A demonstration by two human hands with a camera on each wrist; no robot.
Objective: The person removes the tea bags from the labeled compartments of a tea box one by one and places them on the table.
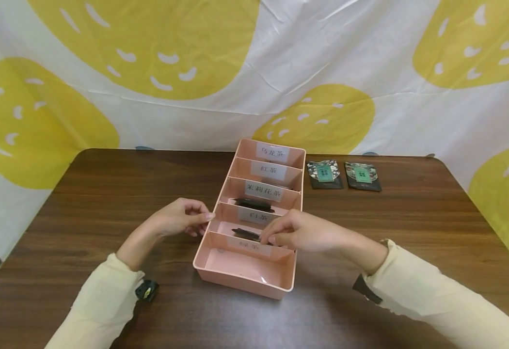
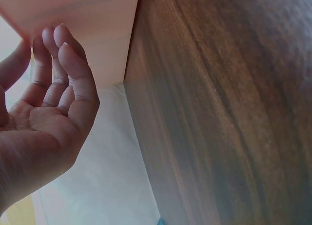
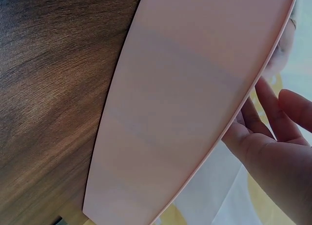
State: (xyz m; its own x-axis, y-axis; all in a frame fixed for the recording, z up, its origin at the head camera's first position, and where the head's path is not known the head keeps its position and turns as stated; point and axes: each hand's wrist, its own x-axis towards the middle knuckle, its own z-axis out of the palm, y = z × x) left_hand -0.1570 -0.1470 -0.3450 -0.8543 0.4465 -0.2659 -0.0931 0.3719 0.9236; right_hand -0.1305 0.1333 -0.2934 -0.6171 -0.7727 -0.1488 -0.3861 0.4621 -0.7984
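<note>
Cream sleeves (image 1: 99, 300) closest, lower left and lower right, leading up to my two hands. Pink box (image 1: 241, 284) sits mid-frame, long and narrow, slanting so its far end is further right. Smooth walls, thin rim, five slots front to back, each with a pale label (image 1: 263, 190) in dark characters on its rear face. Nearest slot shows pink floor with a small bright glint.

My right hand (image 1: 300, 231), center right, reaches over the right rim into the second slot from the front. Fingers bent, narrow, at the right end of a thin black packet (image 1: 245, 234); can't tell if they pinch it or only touch. Right wrist view: box wall hides the tips.

My left hand (image 1: 176, 218), left of center: thumb touching the left rim, fingers loosely bent below it by the outer wall, fairly wide gap between.

Third slot: dark packet (image 1: 253, 205), low. Right of the box's far end, two flat packets (image 1: 324, 174) side by side, black with green panels and patterned tops, on the brown table (image 1: 106, 194).
</note>
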